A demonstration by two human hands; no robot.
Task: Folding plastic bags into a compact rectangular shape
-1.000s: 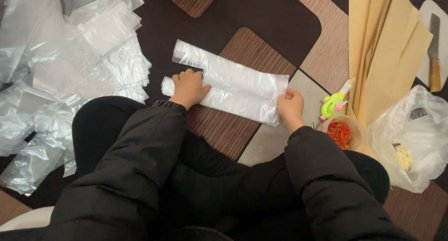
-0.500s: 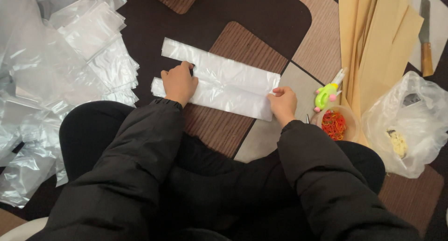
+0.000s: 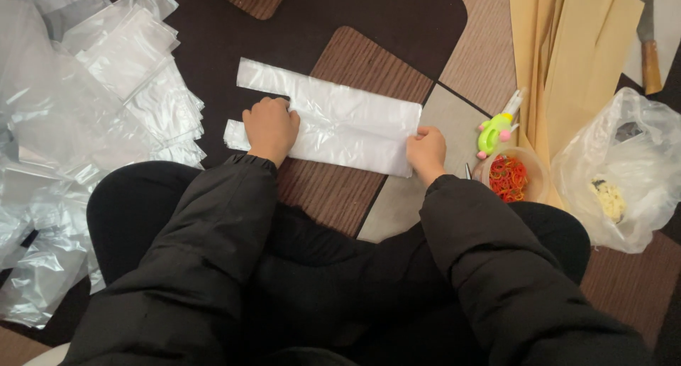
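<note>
Seen from above, a seated person in dark sleeves presses a flat white bag (image 3: 333,125) against the patterned mat (image 3: 397,25). Left hand (image 3: 269,128), fingers curled down, knuckles up, bears on the bag's left end; whether it pinches the film or only weighs on it cannot be told. Right hand (image 3: 425,152), fingers partly closed, grips the bag's lower right corner at the edge. The bag lies lengthwise between both hands, partly over a brown striped patch of the mat. Left of it spreads a loose pile of clear bags (image 3: 92,125); right of it stand a green-and-pink tool (image 3: 498,128), a bowl of rubber bands (image 3: 509,176), tan paper sheets (image 3: 567,61) and a crumpled clear sack (image 3: 624,167). Risks, as judged: thin film is slippery, so uneven pressure from either hand may skew or crease it; the right elbow sits near the bowl and a wide sweep could tip it; a stray bag from the pile could slide under the left hand
</note>
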